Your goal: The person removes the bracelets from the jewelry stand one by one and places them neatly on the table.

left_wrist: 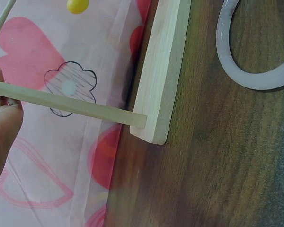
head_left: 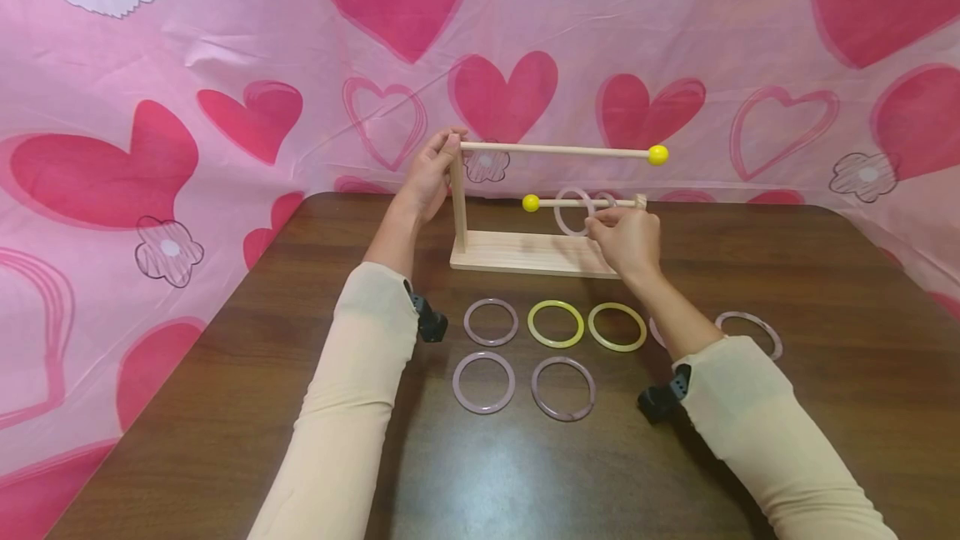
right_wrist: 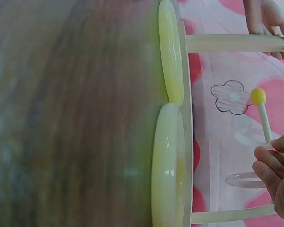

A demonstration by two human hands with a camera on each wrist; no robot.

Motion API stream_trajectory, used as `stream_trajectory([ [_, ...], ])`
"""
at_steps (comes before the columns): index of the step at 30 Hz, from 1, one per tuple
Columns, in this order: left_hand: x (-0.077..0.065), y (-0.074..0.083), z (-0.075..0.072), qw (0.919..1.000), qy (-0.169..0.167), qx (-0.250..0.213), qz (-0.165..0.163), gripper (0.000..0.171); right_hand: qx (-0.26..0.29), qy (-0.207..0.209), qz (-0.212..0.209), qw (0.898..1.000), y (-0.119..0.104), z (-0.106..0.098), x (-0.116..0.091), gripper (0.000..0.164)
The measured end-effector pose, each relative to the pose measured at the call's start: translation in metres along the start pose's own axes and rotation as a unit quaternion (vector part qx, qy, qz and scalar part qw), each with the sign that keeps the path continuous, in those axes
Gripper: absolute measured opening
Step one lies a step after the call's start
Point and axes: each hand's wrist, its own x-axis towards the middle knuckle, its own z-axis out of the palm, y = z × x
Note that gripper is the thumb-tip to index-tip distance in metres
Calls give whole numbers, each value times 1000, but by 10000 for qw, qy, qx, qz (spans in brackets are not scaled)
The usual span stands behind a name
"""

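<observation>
A wooden bangle stand [head_left: 525,253] has two horizontal rods at different heights, each tipped with a yellow ball. At its left post my left hand [head_left: 429,177] grips the top, thumb in front and fingers behind. My right hand [head_left: 630,240] pinches a pale purple bangle [head_left: 557,212], which encircles the lower rod [head_left: 550,203]. Closer to the right post a second pale bangle [right_wrist: 241,181] hangs on that rod, partly behind the right hand. The upper rod [head_left: 555,150] carries no bangle.
On the brown table [head_left: 300,407] several bangles lie flat in front of the stand, including a yellow bangle [head_left: 556,346] and a purple bangle [head_left: 483,412]. My right forearm partly covers one bangle [head_left: 657,337]. A pink heart-patterned cloth [head_left: 247,40] hangs behind the table.
</observation>
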Motion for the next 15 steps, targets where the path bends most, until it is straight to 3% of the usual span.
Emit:
stream_trajectory([
  [15, -1, 1, 0, 10000, -22, -9, -56, 14, 93, 33, -190, 9998, -4, 4, 0, 14],
])
